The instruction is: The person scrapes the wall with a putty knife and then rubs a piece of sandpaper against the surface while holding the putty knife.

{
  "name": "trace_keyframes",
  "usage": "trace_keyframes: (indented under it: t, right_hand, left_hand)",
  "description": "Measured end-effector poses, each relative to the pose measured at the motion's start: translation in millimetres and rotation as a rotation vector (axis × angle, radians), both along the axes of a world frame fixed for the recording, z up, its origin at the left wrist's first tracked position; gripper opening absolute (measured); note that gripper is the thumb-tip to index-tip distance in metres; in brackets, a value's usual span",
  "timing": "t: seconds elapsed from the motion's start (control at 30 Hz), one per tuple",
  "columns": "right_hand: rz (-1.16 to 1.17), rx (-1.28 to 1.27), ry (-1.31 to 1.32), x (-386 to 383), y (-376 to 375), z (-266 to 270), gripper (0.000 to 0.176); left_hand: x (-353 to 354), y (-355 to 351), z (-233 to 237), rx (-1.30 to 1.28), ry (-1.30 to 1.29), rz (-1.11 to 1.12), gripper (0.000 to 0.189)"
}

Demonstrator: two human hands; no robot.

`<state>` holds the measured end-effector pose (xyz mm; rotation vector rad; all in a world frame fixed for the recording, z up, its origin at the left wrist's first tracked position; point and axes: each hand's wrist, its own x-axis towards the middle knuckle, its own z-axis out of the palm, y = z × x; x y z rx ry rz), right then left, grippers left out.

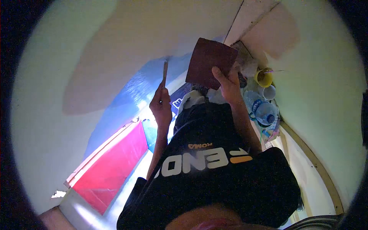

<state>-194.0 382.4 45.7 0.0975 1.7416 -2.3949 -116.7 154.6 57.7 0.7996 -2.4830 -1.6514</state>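
Nearby, clear bottle (264, 111) beside white cup (269, 92).

- yellow cup (265, 81) at two o'clock, a thin stick (274, 71) across its rim;
- white cup (270, 93) just beside it;
- clear plastic bottle (264, 111) at three o'clock;
- red panel (111, 170) at eight o'clock

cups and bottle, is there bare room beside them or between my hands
Between the thin stick in the left hand and the brown sheet in the right hand, a hand could probably pass. The yellow cup, white cup and bottle crowd together; no room shows.
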Motion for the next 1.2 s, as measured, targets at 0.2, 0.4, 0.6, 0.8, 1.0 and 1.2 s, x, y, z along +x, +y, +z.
trace_keyframes:
  t: [0.2,0.4,0.6,0.8,1.0,1.2]
  right_hand:
    - [-0.102,0.339,0.078,1.4,-3.3,-25.0,0.045]
    - [-0.125,0.147,-0.026,-2.1,6.1,-20.9,0.047]
    - [-0.009,-0.009,-0.073,-2.3,11.2,-5.8,0.061]
    - [-0.061,0.264,0.012,-4.1,10.5,-28.9,0.068]
    - [-0.134,0.247,-0.011,2.3,3.7,-30.9,0.039]
    - [-0.032,0.02,-0.101,1.0,8.5,-12.0,0.041]
  left_hand:
    - [-20.9,8.9,-10.7,-0.048,-0.016,-0.066,0.036]
    - [-14.0,26.7,-15.4,0.031,-0.023,0.031,0.036]
    - [-3.2,13.9,1.0,0.05,0.033,0.006,0.036]
    - [-7.0,8.2,4.0,0.028,-0.012,0.023,0.036]
    - [-17.5,12.9,1.7,-0.056,0.048,-0.05,0.035]
    - [-21.5,19.8,-6.1,-0.009,0.063,-0.061,0.036]
